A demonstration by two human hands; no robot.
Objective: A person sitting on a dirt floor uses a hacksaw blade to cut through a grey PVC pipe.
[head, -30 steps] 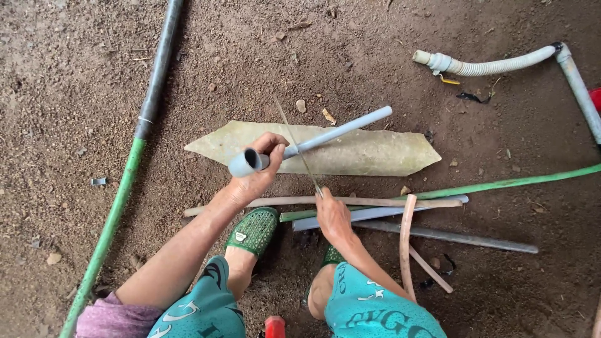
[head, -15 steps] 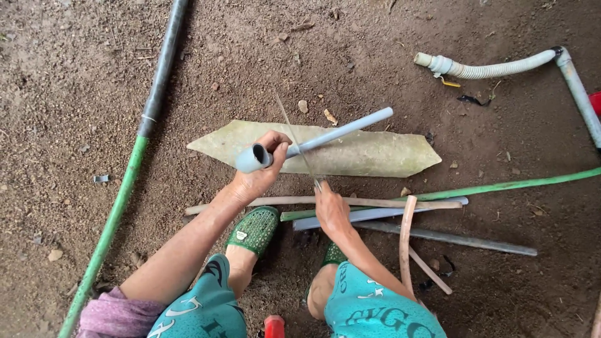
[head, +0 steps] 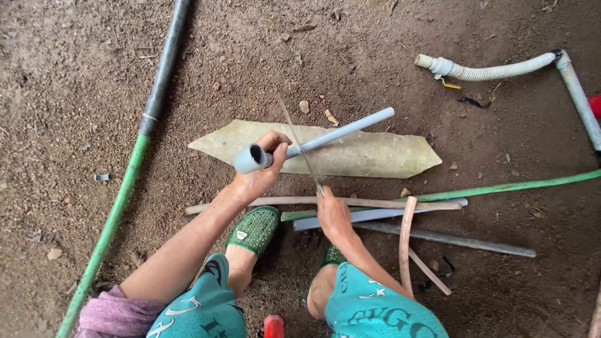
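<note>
My left hand grips a grey plastic pipe near its wider socket end, which points toward me; the pipe slants up to the right above a flat pale pointed board. My right hand holds a thin saw blade that crosses the pipe just right of my left hand. Both feet in green perforated slippers rest on the dirt below.
Several thin pipes and sticks lie across the ground by my right hand, with a bent pinkish strip. A long green-and-black pole lies at left. A white corrugated hose joined to a grey pipe lies at upper right.
The pipe's socket end and my left hand have shifted slightly right. The saw blade has slid a little along its cut across the pipe.
</note>
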